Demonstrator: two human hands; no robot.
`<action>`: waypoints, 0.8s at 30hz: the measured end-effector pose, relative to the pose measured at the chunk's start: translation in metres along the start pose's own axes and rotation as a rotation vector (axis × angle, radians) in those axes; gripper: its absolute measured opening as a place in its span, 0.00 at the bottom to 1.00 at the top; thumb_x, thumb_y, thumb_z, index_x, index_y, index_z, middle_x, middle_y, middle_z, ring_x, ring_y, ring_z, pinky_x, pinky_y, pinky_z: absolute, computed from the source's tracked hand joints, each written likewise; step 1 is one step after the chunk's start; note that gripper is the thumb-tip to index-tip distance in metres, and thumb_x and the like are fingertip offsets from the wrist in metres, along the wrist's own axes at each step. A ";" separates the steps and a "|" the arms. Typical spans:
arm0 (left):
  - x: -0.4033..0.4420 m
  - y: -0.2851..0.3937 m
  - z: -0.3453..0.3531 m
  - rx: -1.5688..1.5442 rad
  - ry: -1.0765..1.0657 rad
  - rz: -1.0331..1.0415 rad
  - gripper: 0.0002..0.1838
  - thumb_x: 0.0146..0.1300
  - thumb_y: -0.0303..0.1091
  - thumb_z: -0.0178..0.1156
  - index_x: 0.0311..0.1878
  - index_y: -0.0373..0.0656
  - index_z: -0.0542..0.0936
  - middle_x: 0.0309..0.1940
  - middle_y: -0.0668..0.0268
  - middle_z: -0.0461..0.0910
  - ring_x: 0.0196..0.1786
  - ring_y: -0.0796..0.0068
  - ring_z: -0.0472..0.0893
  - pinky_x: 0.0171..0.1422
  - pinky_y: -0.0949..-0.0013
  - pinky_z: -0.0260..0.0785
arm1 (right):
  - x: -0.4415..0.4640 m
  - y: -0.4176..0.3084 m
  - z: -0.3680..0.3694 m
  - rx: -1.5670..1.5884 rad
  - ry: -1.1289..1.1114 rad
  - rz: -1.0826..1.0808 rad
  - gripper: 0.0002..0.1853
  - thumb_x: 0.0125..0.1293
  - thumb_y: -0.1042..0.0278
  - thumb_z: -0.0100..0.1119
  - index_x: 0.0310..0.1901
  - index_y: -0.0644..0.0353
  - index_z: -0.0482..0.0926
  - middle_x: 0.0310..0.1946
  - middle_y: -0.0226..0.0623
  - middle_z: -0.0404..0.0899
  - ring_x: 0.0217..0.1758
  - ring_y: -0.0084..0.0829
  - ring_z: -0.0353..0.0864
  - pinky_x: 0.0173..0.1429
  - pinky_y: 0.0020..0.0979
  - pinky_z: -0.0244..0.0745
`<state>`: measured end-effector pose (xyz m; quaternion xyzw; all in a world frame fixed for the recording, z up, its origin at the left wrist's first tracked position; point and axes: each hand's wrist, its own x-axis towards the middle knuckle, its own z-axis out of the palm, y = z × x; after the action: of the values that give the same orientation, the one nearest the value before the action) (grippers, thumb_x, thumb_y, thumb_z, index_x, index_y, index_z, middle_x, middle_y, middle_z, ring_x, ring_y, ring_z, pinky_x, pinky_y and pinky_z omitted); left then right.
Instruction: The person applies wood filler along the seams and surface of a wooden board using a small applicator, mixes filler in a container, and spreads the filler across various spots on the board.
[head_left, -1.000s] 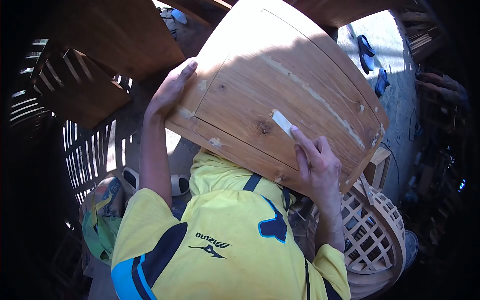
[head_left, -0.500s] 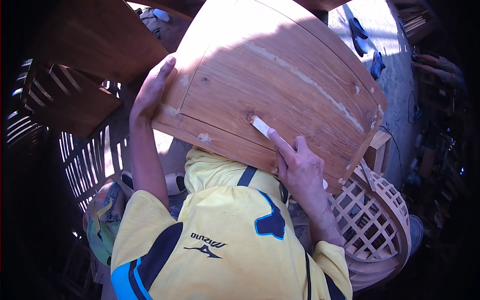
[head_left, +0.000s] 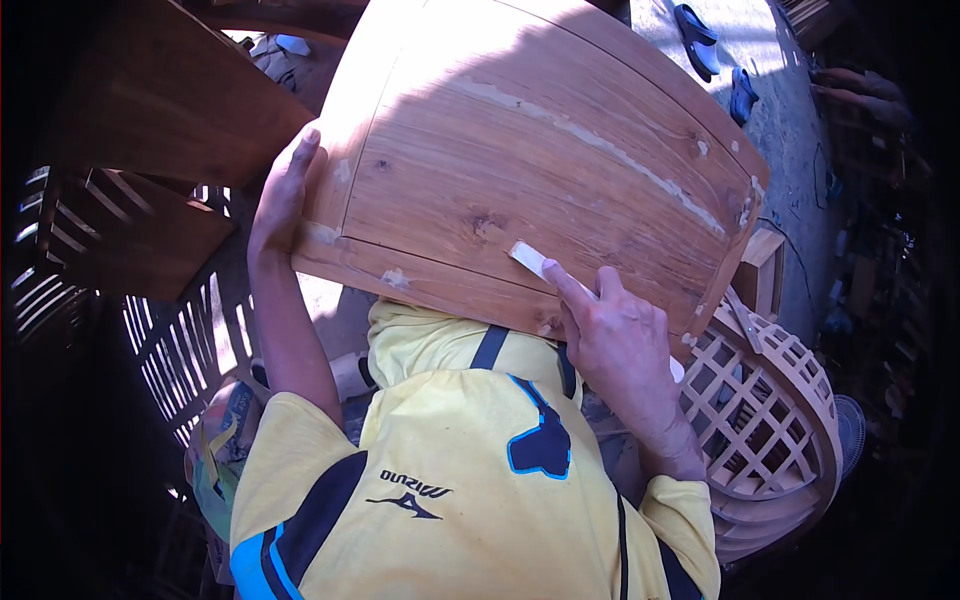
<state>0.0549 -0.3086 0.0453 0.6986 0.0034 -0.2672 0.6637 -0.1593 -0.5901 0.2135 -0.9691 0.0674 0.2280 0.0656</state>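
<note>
A curved wooden panel (head_left: 430, 200) with pale filler patches and a long pale streak leans across my lap. My left hand (head_left: 283, 200) grips its left edge, thumb lying on the face and the other fingers hidden behind. In my right hand (head_left: 625, 345) is a narrow putty knife (head_left: 528, 258), its index finger stretched along the flat blade. The blade's tip touches or hovers just over the panel, right of a dark knot (head_left: 488, 227); I cannot tell which. The tool's pale handle end sticks out below the hand.
A rounded wooden lattice piece (head_left: 755, 420) stands at the right, with a fan (head_left: 850, 435) behind it. Dark wooden panels (head_left: 150, 100) are at the left. Blue sandals (head_left: 697, 42) lie on the floor at upper right. A bag (head_left: 215, 480) sits at lower left.
The putty knife and my right hand have moved right and slightly down, off the knot. The panel appears shifted slightly left in view, with my left hand still on its edge.
</note>
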 end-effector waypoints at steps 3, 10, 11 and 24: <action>0.002 -0.006 -0.003 -0.068 0.023 -0.093 0.34 0.84 0.58 0.53 0.74 0.36 0.77 0.66 0.60 0.82 0.66 0.71 0.81 0.75 0.66 0.69 | -0.018 0.031 0.000 0.102 -0.007 0.039 0.24 0.75 0.66 0.65 0.72 0.42 0.82 0.33 0.40 0.74 0.31 0.41 0.85 0.33 0.46 0.79; -0.004 -0.005 0.008 -0.040 0.101 -0.134 0.40 0.79 0.63 0.55 0.78 0.38 0.72 0.66 0.56 0.82 0.62 0.68 0.85 0.67 0.63 0.78 | -0.074 0.091 0.027 0.349 0.235 0.221 0.23 0.73 0.70 0.69 0.68 0.44 0.86 0.28 0.38 0.75 0.28 0.37 0.79 0.35 0.41 0.74; -0.005 -0.005 0.011 -0.032 0.077 -0.130 0.40 0.79 0.63 0.55 0.78 0.38 0.72 0.66 0.56 0.82 0.62 0.68 0.85 0.67 0.63 0.78 | -0.079 0.091 0.035 0.354 0.245 0.244 0.23 0.73 0.70 0.69 0.68 0.44 0.86 0.28 0.38 0.75 0.28 0.37 0.79 0.35 0.41 0.74; 0.009 -0.012 -0.001 0.143 -0.041 -0.049 0.37 0.82 0.60 0.56 0.78 0.37 0.71 0.67 0.55 0.81 0.69 0.65 0.81 0.74 0.59 0.73 | -0.036 0.074 0.051 0.625 0.507 0.127 0.23 0.75 0.73 0.67 0.70 0.51 0.84 0.32 0.41 0.78 0.30 0.35 0.79 0.38 0.38 0.76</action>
<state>0.0584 -0.3096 0.0314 0.7384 -0.0122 -0.2970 0.6054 -0.2248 -0.6506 0.1771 -0.9219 0.2072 -0.0460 0.3242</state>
